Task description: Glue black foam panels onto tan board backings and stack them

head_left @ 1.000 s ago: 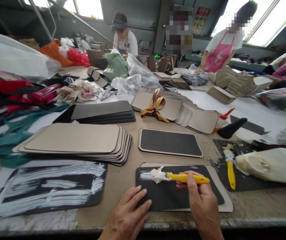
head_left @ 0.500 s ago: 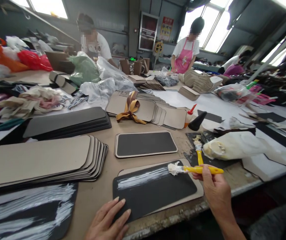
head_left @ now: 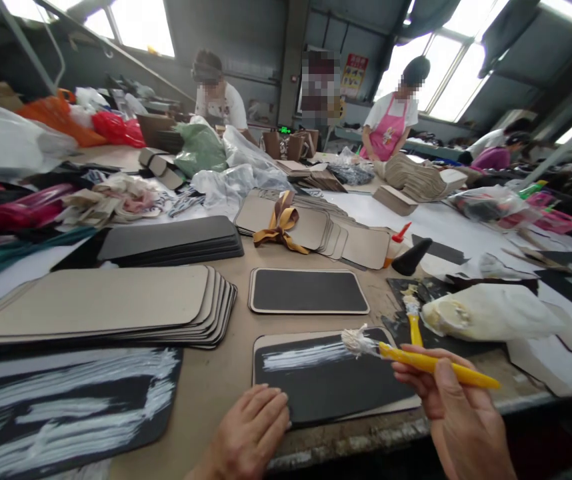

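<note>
My right hand [head_left: 461, 400] grips the yellow handle of a glue brush [head_left: 426, 363]. Its bristles, clumped with white glue, hang above the upper part of a black panel [head_left: 336, 383]. A streaky white glue stripe [head_left: 306, 355] runs along that panel's upper side. Beneath the panel lies a beige board [head_left: 393, 405], its rim showing at the top and right. At the panel's lower left corner my left hand [head_left: 256, 427] has its fingers close together on the edge; the thumb is hidden. A second yellow brush [head_left: 415, 327] lies beyond my right hand.
A glue-streaked black panel [head_left: 76, 407] and a stack of beige boards [head_left: 96, 300] lie on the left. Behind stands a black-faced board [head_left: 311, 291]. A whitish glue-crusted container [head_left: 491, 313] lies at right. Two people [head_left: 389, 123] [head_left: 221, 100] work across the table.
The brush has lifted off the panel and tilted, handle end lower. My left hand has drawn its spread fingers together at the corner. The panel sits more squarely over the beige board.
</note>
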The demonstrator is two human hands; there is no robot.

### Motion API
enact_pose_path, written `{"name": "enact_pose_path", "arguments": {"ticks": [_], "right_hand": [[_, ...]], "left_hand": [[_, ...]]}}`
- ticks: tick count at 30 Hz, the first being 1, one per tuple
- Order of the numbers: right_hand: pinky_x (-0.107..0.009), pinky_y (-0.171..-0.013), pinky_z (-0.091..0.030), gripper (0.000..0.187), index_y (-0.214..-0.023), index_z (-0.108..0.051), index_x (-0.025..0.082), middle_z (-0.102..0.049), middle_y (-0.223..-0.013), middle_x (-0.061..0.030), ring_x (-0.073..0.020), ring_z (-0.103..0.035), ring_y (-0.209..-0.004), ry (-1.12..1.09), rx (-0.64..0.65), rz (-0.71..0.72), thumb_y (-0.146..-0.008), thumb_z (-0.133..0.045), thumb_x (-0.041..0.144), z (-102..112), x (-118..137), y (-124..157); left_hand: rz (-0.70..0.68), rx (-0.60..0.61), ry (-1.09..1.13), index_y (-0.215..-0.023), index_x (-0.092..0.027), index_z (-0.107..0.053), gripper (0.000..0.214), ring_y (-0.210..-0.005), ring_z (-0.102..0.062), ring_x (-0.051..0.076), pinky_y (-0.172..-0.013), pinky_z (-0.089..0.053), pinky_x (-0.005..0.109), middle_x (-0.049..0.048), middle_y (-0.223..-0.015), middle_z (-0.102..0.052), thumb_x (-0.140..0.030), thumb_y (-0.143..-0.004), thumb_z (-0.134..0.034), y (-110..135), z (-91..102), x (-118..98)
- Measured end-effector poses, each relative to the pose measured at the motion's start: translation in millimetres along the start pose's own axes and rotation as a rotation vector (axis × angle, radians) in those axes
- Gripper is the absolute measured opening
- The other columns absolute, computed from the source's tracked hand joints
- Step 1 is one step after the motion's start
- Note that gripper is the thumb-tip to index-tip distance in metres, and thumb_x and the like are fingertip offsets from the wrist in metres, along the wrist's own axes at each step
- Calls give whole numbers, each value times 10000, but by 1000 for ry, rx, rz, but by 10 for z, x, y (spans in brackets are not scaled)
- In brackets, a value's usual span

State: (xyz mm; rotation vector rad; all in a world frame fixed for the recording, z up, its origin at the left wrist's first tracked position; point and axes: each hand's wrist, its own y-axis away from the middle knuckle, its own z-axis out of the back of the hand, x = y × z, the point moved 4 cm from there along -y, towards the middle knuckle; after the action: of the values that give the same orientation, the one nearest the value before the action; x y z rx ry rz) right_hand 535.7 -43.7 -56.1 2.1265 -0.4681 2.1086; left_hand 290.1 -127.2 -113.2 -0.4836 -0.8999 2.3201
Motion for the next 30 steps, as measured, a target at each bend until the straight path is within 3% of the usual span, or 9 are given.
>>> {"name": "enact_pose_path", "arguments": {"ticks": [7,13,17,26,30], "right_hand": [[-292,-718,-552,97,-884,-570,214,-645,-902,-66,-179,-637,-815,321,420,361,-868,-496,273,-644,-112,458],[-263,-734,-536,119,-905,-524,235,-640,-906,-44,-161,-626,-859,295,563,533,-846,-456,157,-935,-181,639],[-259,-718,-536,129,-901,-501,233,-636,-889,-47,-159,-627,-844,345,530,543,-844,-442,134,-818,-228,551],[-249,-691,-543,50,-857,-524,217,-651,-870,-44,-162,-647,-808,572,271,459,-854,-479,239,-246,-256,116],[-273,-707,-542,109,-861,-530,212,-656,-888,-60,-175,-647,-816,634,196,409,-857,-476,306,-9,-317,-69]], "left_hand": [[150,112,177,-989,-129,-588,220,-916,-641,189,-894,-527,345,105,-918,-690,-119,-869,-404,-21,-135,-112],[179,93,183,-993,-138,-593,225,-918,-648,198,-894,-527,355,93,-919,-694,-112,-865,-410,16,-148,-69],[148,56,140,-962,-133,-609,216,-897,-656,192,-896,-525,339,99,-895,-702,-109,-863,-418,14,-170,-50],[61,60,79,-947,-153,-645,205,-922,-650,155,-981,-454,294,52,-932,-706,-133,-871,-456,112,-236,-18],[55,-13,60,-899,-158,-658,200,-891,-652,119,-993,-432,269,26,-886,-709,-147,-886,-459,102,-238,2]]}}
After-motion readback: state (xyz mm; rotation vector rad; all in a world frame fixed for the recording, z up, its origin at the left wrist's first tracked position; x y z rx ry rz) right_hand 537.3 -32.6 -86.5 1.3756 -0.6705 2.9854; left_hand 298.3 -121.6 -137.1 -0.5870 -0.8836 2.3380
